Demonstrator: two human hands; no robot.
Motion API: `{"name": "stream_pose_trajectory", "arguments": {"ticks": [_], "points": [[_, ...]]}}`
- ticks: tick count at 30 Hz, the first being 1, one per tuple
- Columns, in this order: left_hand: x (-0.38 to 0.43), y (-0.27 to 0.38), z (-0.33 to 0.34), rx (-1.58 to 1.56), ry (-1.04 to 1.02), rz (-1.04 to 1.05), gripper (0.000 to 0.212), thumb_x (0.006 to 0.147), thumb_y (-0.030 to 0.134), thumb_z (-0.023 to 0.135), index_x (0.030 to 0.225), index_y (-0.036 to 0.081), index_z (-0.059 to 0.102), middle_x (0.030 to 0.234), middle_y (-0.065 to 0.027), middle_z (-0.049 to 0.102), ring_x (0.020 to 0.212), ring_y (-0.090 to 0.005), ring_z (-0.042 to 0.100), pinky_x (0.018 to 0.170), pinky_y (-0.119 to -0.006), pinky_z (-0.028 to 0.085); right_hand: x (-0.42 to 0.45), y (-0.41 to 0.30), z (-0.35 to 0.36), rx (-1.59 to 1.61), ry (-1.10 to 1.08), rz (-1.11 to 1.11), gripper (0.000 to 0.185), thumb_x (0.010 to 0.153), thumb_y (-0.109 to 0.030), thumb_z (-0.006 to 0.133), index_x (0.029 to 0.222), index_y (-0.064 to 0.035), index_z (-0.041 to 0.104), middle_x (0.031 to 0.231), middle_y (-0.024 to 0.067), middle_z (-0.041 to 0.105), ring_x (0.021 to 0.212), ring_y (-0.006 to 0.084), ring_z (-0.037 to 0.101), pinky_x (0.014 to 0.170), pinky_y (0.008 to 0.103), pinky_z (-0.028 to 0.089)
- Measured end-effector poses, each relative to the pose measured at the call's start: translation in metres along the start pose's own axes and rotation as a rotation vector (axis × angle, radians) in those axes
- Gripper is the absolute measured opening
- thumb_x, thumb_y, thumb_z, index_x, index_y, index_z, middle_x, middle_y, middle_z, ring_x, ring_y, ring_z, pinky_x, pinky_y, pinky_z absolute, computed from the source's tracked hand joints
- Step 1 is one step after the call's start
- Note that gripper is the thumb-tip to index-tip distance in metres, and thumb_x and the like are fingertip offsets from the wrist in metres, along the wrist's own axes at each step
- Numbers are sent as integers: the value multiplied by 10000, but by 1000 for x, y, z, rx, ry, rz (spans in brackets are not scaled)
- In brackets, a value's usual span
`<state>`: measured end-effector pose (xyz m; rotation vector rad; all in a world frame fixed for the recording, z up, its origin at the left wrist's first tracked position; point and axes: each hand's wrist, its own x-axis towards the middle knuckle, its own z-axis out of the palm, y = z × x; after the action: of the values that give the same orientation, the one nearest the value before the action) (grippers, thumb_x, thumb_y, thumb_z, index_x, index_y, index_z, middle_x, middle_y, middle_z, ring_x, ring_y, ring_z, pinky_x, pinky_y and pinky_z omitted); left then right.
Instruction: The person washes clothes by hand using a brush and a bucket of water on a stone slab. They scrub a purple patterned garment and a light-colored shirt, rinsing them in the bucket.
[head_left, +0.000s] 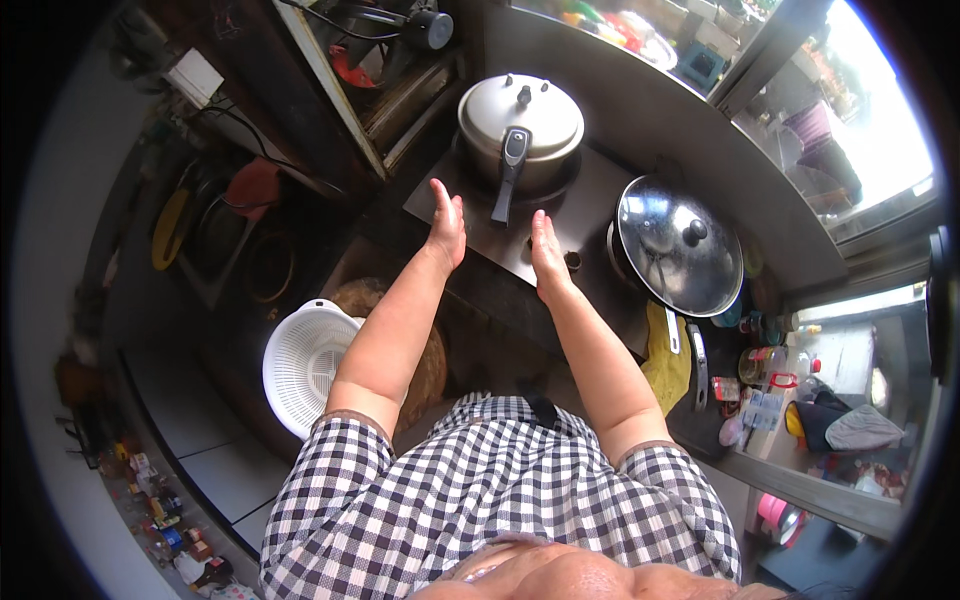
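Observation:
Both arms reach forward over the front of a steel-topped gas stove (491, 247), palms facing each other with a gap between them. My left hand (448, 229) is empty, its thumb raised. My right hand (548, 251) is likewise empty, fingers extended, close to a dark stove knob (572, 261). Beyond the hands a silver pressure cooker (487, 112) sits on the rear left of the stove, lid on. Its black handle (510, 172) points back towards me, between and past my fingertips. On the right stands a wok under a domed lid (660, 240) with a black knob.
A white plastic colander (289, 367) sits at the left, partly behind my left forearm. A yellow cloth (666, 360) hangs or lies below the wok, beside a metal-and-black handle (699, 367). Bottles (761, 365) and small packages (759, 409) crowd the right, near the windows.

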<state>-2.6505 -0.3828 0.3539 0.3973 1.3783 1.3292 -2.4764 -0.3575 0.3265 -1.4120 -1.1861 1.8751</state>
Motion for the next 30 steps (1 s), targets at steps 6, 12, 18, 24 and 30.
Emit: {"name": "stream_pose_trajectory", "arguments": {"ticks": [6,12,18,24,30], "points": [[-17,-16,-3,-75,8,-51,1118,864,834,154,1524,-59,28,1624,-205,-51,1509,-287,-89,1203,-433,-50,11,64,-28,-244,35,-6,737,909,-411,616,1475,-13,362,1491,203,411,1385,303,384,1120,372,315],[-36,-37,-28,-111,53,-123,1030,919,772,192,1528,-52,86,1622,-213,57,1514,-306,-6,1216,-429,29,27,97,-34,-334,85,78,569,864,-288,634,1348,-7,535,1368,214,536,1259,322,517,1056,386,407],[-56,-54,-33,-186,29,-168,988,943,737,224,1527,-52,110,1620,-209,91,1514,-303,31,1220,-412,69,41,97,-30,-451,123,-7,493,882,-268,629,1317,-44,568,1291,165,598,1222,287,537,1023,370,416],[-78,-73,-26,-222,35,-158,986,943,736,237,1527,-50,125,1618,-205,115,1514,-292,50,1219,-410,74,30,103,-34,-357,53,20,484,889,-258,628,1322,-49,564,1306,165,586,1243,273,525,1027,362,414],[-74,-66,-23,-207,-12,-150,973,948,729,226,1527,-47,133,1620,-194,122,1515,-281,59,1220,-405,79,18,91,-23,-280,9,-23,489,887,-252,639,1328,-55,560,1281,199,587,1197,281,555,958,363,462]]}}
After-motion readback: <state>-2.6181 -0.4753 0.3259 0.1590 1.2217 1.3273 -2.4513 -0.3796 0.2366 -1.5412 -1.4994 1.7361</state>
